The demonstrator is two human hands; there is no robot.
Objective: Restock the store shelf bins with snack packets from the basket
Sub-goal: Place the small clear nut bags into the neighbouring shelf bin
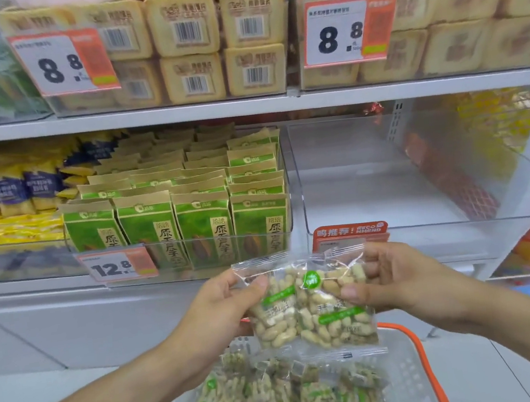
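The left hand (232,298) and right hand (386,278) are each pinching a clear peanut packet (315,307), above the basket (408,369). The empty clear bin (420,183) is sitting far and right. The slippery bags could be sliding loose and falling.

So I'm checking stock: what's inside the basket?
The basket holds clear packets of greenish snack bars. The two held peanut packets hide its far end, and lower layers are covered.

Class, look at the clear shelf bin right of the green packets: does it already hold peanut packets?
No. The clear bin stands bare inside, while both hands hold the peanut packets below it.
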